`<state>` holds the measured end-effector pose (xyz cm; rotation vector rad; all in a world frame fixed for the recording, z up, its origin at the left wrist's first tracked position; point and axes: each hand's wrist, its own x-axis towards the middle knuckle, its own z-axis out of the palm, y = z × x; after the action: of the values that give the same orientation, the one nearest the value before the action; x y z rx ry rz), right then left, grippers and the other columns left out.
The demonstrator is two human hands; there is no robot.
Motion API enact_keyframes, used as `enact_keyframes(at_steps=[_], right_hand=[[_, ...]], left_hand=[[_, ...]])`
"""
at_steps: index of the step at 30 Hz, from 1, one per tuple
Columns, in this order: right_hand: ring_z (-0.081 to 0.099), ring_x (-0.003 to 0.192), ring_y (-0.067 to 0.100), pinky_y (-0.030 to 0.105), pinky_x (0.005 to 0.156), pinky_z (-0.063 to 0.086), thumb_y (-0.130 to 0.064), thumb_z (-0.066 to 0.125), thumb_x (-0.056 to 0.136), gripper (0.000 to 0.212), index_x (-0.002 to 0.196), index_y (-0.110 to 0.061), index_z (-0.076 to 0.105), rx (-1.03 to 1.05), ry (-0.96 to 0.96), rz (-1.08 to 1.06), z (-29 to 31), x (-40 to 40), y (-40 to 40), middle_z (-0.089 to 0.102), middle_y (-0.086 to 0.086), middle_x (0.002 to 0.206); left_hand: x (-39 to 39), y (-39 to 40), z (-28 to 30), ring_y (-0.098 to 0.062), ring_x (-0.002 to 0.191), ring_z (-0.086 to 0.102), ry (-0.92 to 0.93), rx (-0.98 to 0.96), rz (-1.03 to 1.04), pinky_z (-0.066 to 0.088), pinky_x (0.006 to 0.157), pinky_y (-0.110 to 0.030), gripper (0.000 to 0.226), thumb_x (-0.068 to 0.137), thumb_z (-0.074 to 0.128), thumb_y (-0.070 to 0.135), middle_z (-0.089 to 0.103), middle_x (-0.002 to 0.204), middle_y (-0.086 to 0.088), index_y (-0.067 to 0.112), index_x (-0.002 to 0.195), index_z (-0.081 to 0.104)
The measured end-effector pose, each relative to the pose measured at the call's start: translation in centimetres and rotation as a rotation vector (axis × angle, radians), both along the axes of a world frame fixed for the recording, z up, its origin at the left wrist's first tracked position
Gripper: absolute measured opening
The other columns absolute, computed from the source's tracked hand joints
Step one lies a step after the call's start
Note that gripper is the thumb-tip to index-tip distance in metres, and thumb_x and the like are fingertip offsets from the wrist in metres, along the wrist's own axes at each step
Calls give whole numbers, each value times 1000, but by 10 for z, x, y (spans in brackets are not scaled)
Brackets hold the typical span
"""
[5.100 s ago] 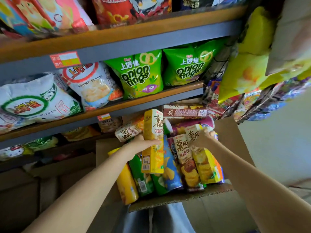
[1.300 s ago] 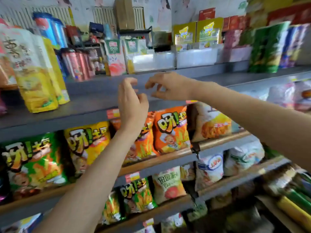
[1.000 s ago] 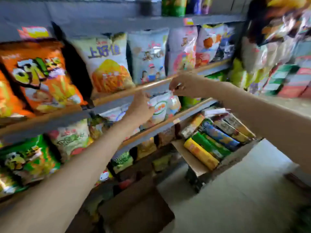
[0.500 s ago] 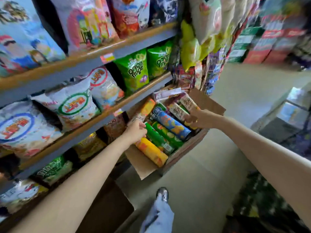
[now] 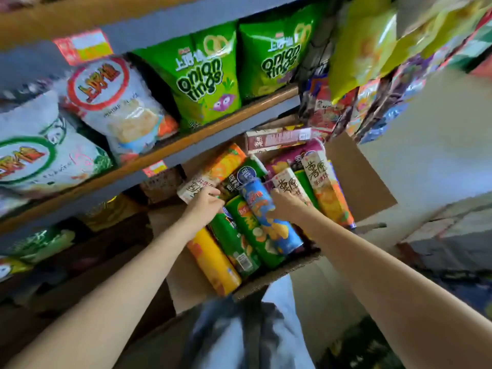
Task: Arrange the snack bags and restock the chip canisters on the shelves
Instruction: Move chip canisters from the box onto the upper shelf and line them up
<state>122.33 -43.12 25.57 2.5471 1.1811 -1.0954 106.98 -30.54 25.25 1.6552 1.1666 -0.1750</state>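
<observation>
- Far left, on the upper shelf [image 5: 149, 158], a white shrimp-flake bag with a green ring [image 5: 40, 158] leans back; just beside it on the right leans a white bag with a red ring [image 5: 114, 102].
- Next along the same shelf stand two green onion-ring bags [image 5: 205, 73], side by side and touching, the second one [image 5: 277, 51] reaching the shelf's right end.
- A red and yellow price tag [image 5: 83, 46] sits on the front edge of the shelf above; a smaller one [image 5: 154, 168] is on the front edge of the upper shelf.
- Below that shelf, an open cardboard box [image 5: 359, 179] holds chip canisters and cartons lying packed side by side.
- The left hand [image 5: 203, 206] reaches into the box's left side, its fingers curled round the end of a white carton with dark lettering [image 5: 191, 187].
- At the box's near left corner lies a yellow canister [image 5: 215, 262], with a green canister [image 5: 237, 246] touching it on the right.
- A blue canister [image 5: 269, 217] lies near the middle of the box.
- The right hand [image 5: 286, 206] grips a second white carton [image 5: 290, 185], just right of the blue canister.
- An orange and white carton [image 5: 327, 190] lies along the box's right side.
- A brown carton [image 5: 279, 138] lies crosswise at the box's far edge.
- Hanging snack packets [image 5: 372, 102] crowd the upper right.
</observation>
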Motion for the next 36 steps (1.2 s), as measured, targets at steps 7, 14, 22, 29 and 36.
enact_keyframes(at_steps=[7, 14, 22, 29, 36], right_hand=[[42, 128, 33, 39, 96, 41, -38, 72, 79, 100, 146, -1, 7, -110, 21, -24, -46, 6, 34, 34, 17, 142], [56, 98, 19, 32, 80, 50, -30, 84, 64, 72, 117, -12, 39, 192, 326, -50, 24, 84, 63, 57, 2, 111], [53, 93, 16, 26, 74, 41, -30, 83, 66, 74, 125, -13, 39, 207, 351, 71, 13, 91, 57, 54, -1, 107], [55, 93, 16, 23, 66, 43, -35, 81, 68, 71, 121, -13, 40, 246, 350, 47, -1, 77, 42, 55, 0, 107], [54, 94, 18, 28, 75, 45, -33, 83, 66, 73, 122, -13, 39, 298, 293, 97, 20, 67, 33, 55, 1, 110]], left_hand=[[14, 3, -32, -27, 97, 59, 89, -1, 90, 40, 75, -27, 34, 92, 49, 5, 59, 121, -15, 4, 126, 47], [29, -7, -31, -38, 129, 37, 485, 230, 72, 35, 100, -39, 63, 91, 57, 29, 38, 140, -22, 2, 140, 28], [51, -15, -66, -39, 139, 17, 790, 398, -167, 8, 114, -47, 81, 89, 40, 63, 28, 148, -26, 8, 146, 19], [47, 5, -82, -33, 124, 46, 721, 372, -140, 10, 112, -51, 64, 86, 55, 55, 55, 127, -15, 7, 128, 43], [43, -1, -52, -25, 110, 57, 336, 310, -40, 42, 92, -34, 62, 73, 71, 54, 63, 115, -7, 9, 113, 56]])
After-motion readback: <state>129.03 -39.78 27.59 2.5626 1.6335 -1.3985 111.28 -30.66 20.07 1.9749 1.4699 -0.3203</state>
